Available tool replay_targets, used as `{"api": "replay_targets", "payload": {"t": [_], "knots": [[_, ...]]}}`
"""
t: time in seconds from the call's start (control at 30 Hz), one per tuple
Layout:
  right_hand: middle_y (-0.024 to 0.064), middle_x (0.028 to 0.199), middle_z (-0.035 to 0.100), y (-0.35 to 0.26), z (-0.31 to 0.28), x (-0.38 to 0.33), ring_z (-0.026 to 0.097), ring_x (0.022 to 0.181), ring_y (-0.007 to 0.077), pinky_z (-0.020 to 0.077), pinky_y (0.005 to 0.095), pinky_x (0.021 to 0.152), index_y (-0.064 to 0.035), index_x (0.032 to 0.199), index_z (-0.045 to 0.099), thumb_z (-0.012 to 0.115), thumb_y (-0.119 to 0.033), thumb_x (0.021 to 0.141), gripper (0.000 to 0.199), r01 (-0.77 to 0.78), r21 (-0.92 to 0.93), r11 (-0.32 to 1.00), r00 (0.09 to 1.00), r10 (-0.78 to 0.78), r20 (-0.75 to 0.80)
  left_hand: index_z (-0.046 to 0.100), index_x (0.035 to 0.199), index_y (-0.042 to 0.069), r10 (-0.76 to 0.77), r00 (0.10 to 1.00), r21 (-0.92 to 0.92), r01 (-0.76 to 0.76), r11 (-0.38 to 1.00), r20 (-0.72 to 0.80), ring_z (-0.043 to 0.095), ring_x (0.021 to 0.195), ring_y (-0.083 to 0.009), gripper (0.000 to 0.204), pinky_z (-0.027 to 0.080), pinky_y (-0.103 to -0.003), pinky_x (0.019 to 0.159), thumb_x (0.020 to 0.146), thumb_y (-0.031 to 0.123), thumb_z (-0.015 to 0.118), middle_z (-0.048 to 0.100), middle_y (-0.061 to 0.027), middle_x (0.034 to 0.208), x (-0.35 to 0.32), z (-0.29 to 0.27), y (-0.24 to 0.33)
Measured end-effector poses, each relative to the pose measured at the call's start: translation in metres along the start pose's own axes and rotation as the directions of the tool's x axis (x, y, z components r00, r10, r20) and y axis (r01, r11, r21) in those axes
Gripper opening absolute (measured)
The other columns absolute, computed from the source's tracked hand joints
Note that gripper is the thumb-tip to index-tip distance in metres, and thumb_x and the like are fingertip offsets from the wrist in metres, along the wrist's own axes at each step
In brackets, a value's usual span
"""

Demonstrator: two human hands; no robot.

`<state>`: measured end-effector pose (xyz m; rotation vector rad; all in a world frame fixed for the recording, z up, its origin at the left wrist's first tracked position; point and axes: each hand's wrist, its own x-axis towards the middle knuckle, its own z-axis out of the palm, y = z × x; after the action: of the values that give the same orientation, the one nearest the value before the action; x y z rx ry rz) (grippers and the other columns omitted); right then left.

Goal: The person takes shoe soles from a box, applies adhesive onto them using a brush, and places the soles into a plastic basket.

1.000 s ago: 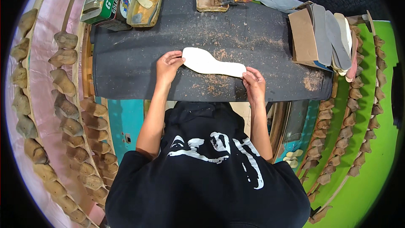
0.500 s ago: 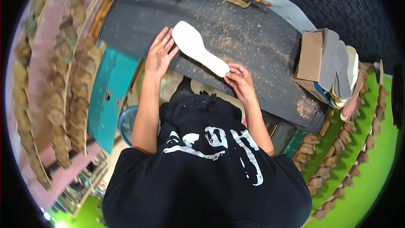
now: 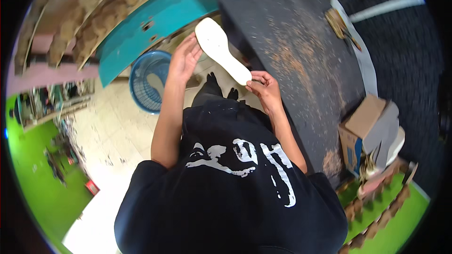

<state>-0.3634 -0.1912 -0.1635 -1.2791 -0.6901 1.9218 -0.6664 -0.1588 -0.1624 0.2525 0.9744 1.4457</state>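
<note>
A white shoe insole [image 3: 217, 47] is held up in front of me, its wide end to the upper left and its narrow end to the lower right. My right hand [image 3: 264, 87] pinches the narrow end between thumb and fingers. My left hand [image 3: 184, 59] is beside the wide end, fingers stretched out and fingertips against its edge. Below and left of the insole, a round blue plastic basket [image 3: 141, 101] stands on the floor with a pale, sole-shaped piece [image 3: 155, 82] inside.
A dark worktable [image 3: 301, 42] strewn with brown shavings runs along the right. On it sit a cardboard box [image 3: 365, 117] with grey and white sole pieces and a small tray [image 3: 336, 23]. A teal panel [image 3: 165, 11] and shelves of brown shoe lasts [image 3: 101, 26] are at the upper left.
My view has turned left, bringing the blue basket and tiled floor into sight. The insole, formerly over the worktable, is now off its edge above the floor. My right hand keeps its pinch.
</note>
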Motion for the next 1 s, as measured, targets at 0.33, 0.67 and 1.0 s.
{"api": "replay_targets", "payload": {"t": [0.33, 0.67, 1.0], "knots": [[0.0144, 0.119, 0.072, 0.045, 0.112, 0.011, 0.075, 0.101, 0.0197, 0.0645, 0.0320, 0.092, 0.0046, 0.126, 0.064, 0.076, 0.010, 0.091, 0.037, -0.048, -0.206, 0.977, 0.963, 0.100, 0.251, 0.041, 0.159, -0.005, 0.155, 0.950, -0.160, -0.204, 0.966, -0.272, 0.056, 0.144, -0.0298, 0.057, 0.047, -0.043, 0.120, 0.108, 0.016, 0.058, 0.054, -0.0216, 0.157, -0.084, -0.113, 0.070], [0.0106, 0.115, 0.066, 0.143, 0.233, 0.017, 0.073, 0.099, 0.0190, 0.0647, 0.0312, 0.089, 0.0062, 0.134, 0.063, 0.076, 0.013, 0.089, 0.048, -0.053, -0.368, 0.928, 0.917, 0.191, 0.350, 0.047, 0.154, -0.006, 0.262, 0.906, -0.148, -0.324, 0.934, -0.333, 0.064, 0.134, -0.0274, 0.051, 0.052, -0.041, 0.117, 0.105, 0.001, 0.060, 0.063, -0.0184, 0.146, -0.120, -0.269, 0.114], [0.0084, 0.119, 0.066, 0.255, 0.302, 0.026, 0.071, 0.106, 0.0204, 0.0656, 0.0379, 0.092, 0.0026, 0.127, 0.067, 0.073, -0.002, 0.101, 0.027, -0.201, -0.392, 0.898, 0.964, 0.252, 0.081, 0.056, 0.143, -0.003, 0.099, 0.886, -0.010, -0.116, 0.993, -0.453, 0.069, 0.118, -0.0246, 0.046, 0.059, -0.037, 0.103, 0.098, -0.006, 0.067, 0.066, -0.0164, 0.128, -0.094, -0.390, 0.107]]}}
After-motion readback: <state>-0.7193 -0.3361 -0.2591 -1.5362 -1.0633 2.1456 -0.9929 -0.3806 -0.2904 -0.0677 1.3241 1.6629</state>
